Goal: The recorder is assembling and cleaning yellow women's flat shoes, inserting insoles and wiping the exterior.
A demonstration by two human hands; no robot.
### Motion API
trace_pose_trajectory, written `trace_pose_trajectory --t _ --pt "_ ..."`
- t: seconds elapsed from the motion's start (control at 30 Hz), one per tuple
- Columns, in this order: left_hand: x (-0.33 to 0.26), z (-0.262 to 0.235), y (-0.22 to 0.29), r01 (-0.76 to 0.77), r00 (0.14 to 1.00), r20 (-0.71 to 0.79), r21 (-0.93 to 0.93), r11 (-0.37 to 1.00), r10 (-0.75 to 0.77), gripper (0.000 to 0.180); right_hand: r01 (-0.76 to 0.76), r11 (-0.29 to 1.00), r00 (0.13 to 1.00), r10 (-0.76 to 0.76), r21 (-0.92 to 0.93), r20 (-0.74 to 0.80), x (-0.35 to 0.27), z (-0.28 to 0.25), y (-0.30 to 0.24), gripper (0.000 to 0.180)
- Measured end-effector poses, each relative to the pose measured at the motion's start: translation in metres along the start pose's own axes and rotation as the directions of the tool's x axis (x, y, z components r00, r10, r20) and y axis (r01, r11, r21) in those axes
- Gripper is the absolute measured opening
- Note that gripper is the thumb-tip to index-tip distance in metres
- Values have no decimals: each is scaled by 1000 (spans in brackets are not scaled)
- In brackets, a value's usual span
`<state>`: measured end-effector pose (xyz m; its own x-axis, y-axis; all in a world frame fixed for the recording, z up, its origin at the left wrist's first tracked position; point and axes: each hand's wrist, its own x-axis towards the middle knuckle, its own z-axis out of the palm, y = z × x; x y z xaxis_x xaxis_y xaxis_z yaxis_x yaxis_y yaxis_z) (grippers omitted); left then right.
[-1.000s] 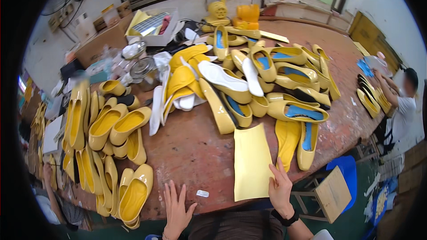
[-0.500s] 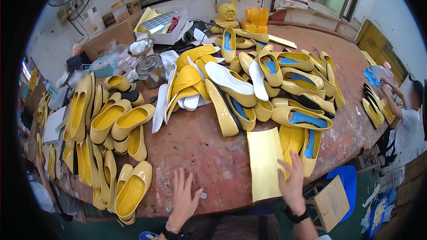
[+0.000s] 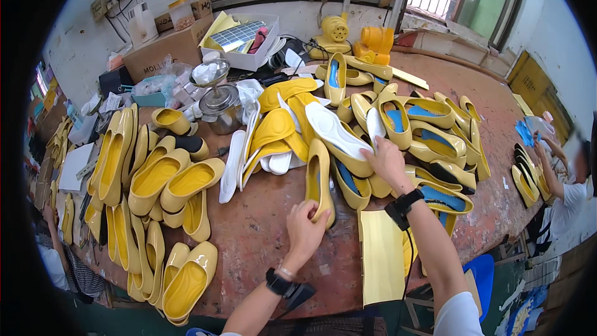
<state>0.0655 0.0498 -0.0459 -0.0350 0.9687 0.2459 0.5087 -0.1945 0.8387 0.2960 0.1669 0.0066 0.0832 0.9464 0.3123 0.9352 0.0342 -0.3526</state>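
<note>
A glossy yellow flat shoe [image 3: 319,171] stands slightly tilted at the near edge of the pile. My left hand [image 3: 305,231] is closed on its near end, thumb and fingers pinching the rim. Further right, my right hand [image 3: 387,163] reaches into the pile, its thumb and forefinger closed at the lower end of a narrow white insole [image 3: 375,123]. Just left of those fingers lies another yellow shoe topped by a broad white insole [image 3: 333,127]. Yellow shoes with blue linings [image 3: 429,140] crowd the space beyond my right hand.
Yellow-lined shoes [image 3: 152,177] are heaped at the left. White and yellow insoles [image 3: 273,127] lie mid-table beside a metal pot [image 3: 221,109]. A pale yellow sheet [image 3: 380,261] lies by my right forearm. At the far right another person [image 3: 569,177] works near more shoes [image 3: 527,177].
Both hands have moved forward from the near table edge. My left hand has taken hold of a yellow shoe and shifted it; my right has closed on the narrow white insole.
</note>
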Motion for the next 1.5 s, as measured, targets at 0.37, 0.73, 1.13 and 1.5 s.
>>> trace_pose_trajectory --t 0.37,0.73,1.13,1.5 --pt "-91 -103 -16 -326 945 172 524 787 278 13 -113 512 989 138 852 48 -54 -89 11 60" --pt "-15 -58 8 -258 944 17 659 706 329 48 58 -375 994 112 925 -17 -288 -153 39 36" --pt "104 67 66 -313 936 298 453 834 189 39 -514 -792 630 -87 331 771 -333 -29 -15 54" --pt "121 30 71 -565 824 311 405 718 473 76 -484 -769 625 31 418 780 -324 -17 47 47"
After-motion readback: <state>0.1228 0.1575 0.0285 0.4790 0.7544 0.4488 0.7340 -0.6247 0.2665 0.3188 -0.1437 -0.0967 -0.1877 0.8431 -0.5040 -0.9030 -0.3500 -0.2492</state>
